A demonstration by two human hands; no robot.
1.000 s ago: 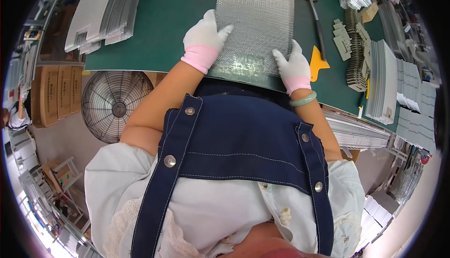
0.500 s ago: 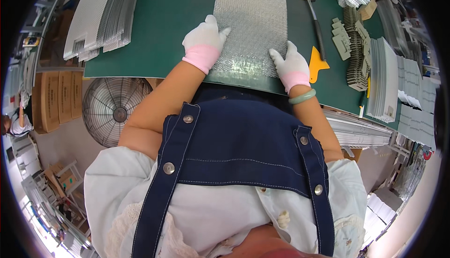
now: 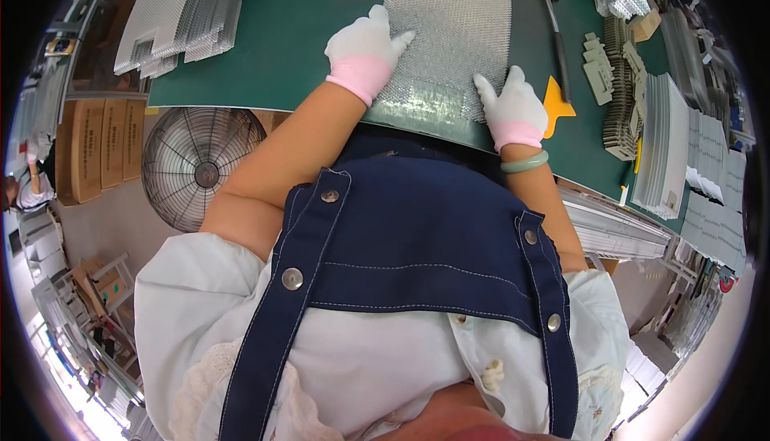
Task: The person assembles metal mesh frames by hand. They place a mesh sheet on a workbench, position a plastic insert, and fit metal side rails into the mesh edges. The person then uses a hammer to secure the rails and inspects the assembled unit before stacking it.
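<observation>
A rectangular silver metal mesh sheet (image 3: 449, 28) lies flat on the green tabletop (image 3: 301, 20) in front of me. My left hand (image 3: 367, 52), in a white glove with a pink cuff, rests along its left edge. The left thumb stretches over the mesh, apart from the fingers. At the sheet's near right corner is my right hand (image 3: 515, 108), gloved alike, its thumb toward the mesh and its fingers pointing away from me. Both hands look open, though some fingertips are hard to make out. A yellow scraper (image 3: 555, 106) lies just beyond my right hand.
A hammer (image 3: 553, 24), grey-green plastic pieces (image 3: 597, 68) and a long row of similar parts (image 3: 622, 88) lie to the right. White panels (image 3: 664, 144) stand beyond them. Mesh sheets (image 3: 172, 16) are stacked at far left. A floor fan (image 3: 206, 172) stands below the table's left edge.
The view has turned slightly, so the table's things appear farther right and a little higher. Both hands stay at the same edges of the mesh sheet.
</observation>
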